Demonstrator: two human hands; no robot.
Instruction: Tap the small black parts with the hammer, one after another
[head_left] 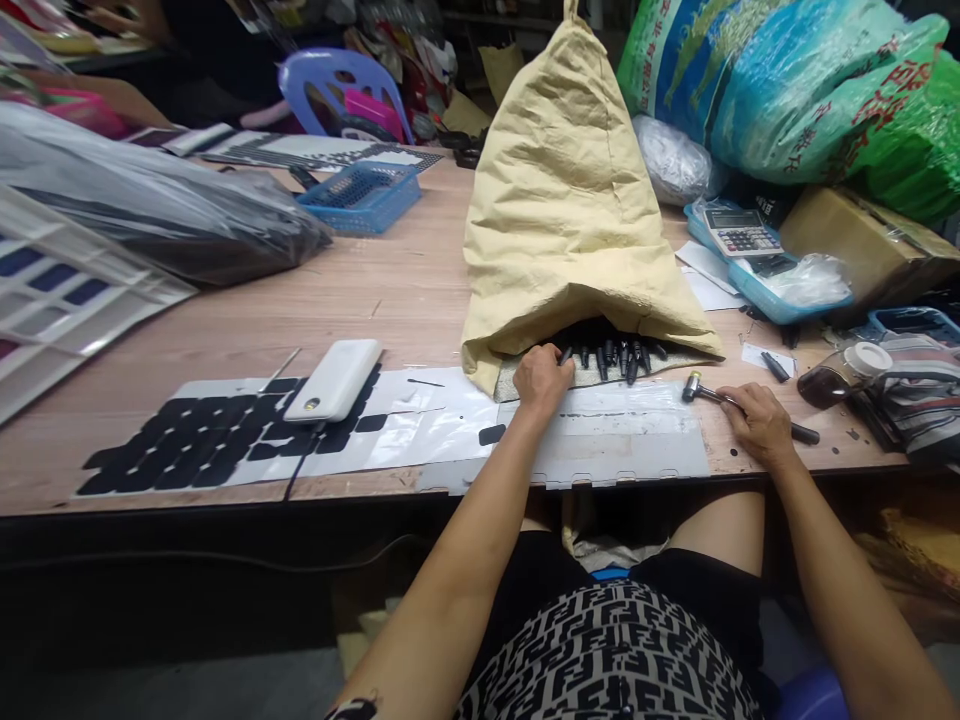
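A yellow cloth sack [570,200] stands tied at the top, and several small black cylindrical pieces [632,360] lie at its open mouth. My left hand [541,378] is at the left side of that mouth, its fingers closed on a dark piece like the others. On the table to the right, my right hand [756,422] is wrapped round the dark handle of a small hammer [693,387] with a yellowish face. Between the two hands lies a pale board [630,435] along the table's front edge.
A white power bank [334,380] with a cable rests on a sheet of black stickers [187,435]. Blue baskets [367,200] stand further back. At right are a calculator [742,232], a cardboard box [870,245] and a lidded jar [844,373]. A plastic-wrapped bundle [165,200] lies left.
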